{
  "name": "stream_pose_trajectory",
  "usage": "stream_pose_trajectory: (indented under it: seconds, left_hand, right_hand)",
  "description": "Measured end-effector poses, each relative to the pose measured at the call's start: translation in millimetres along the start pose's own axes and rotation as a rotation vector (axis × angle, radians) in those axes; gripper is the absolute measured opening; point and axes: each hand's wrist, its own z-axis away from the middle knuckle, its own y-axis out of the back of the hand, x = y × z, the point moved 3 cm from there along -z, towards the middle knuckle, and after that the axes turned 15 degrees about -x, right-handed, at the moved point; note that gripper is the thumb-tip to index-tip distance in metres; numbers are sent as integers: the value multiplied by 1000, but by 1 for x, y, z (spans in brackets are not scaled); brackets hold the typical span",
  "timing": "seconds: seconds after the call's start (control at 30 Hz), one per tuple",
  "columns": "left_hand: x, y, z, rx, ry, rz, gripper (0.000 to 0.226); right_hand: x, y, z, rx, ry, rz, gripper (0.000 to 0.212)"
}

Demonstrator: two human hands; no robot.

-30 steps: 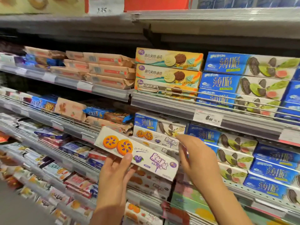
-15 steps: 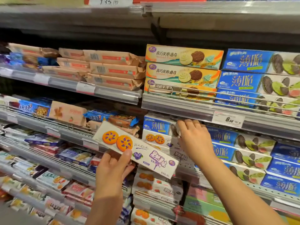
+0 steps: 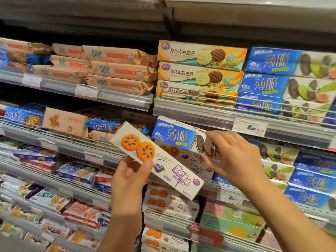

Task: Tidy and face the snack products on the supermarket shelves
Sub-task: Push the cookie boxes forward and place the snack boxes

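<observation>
Fingers (image 3: 217, 138) of the right hand (image 3: 234, 157) curl over the right end of a blue-and-white biscuit box (image 3: 179, 136), thumb under it, at centre-right of the frame; the box sits tilted atop the stack of white blueberry boxes (image 3: 190, 160) on the middle shelf. Below and left of it, the left hand (image 3: 129, 180) pinches a loose white blueberry box (image 3: 156, 160), thumb on its printed face, fingers behind, holding it slanted in the air in front of the shelf. My worry is that grip: it takes the long box near its middle edge only, so a small knock from the other hand or from the blue box could twist it loose and drop it onto the lower rows. The blue box looks misplaced among the white ones, and if dragged out by one end it may swing, catch the price rail (image 3: 251, 127) above, or pull the top white box forward with it. Matching blue boxes (image 3: 280, 153) lie just right, so any move there is short.
</observation>
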Motion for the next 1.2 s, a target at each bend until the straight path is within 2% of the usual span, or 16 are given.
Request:
stream_pose_trajectory:
  seconds: [0.1,0.13,0.2,0.27,0.57,0.67,0.8,0.9,1.0,1.2]
  left_hand:
    - [8,-12,3,52,-16,27,98]
    - [11,-19,4,49,-31,36,96]
    - [17,-38,4,-7,-90,45,67]
    - [17,-64,4,-51,-103,79,55]
    - [-16,-200,8,-166,-66,221,27]
    - [-25,-230,8,-206,-71,250,40]
    - [-31,-265,5,-223,-40,231,43]
    - [-32,-280,7,-214,-12,241,36]
    - [-32,-290,12,-189,11,252,40]
    - [-34,-288,23,-124,10,251,27]
  right_hand:
    - [22,30,26,91,-1,-58,50]
    - [32,41,34,119,-6,-79,49]
    - [54,64,52,167,-22,-104,49]
    - [79,89,70,197,-52,-87,50]
    - [219,193,134,276,-291,248,53]
    - [267,224,146,285,-314,353,46]
    - [316,248,142,132,-334,485,32]
    - [337,252,128,50,-342,495,34]
    - [355,245,111,-23,-328,452,34]
    - [377,227,79,-131,-314,281,45]
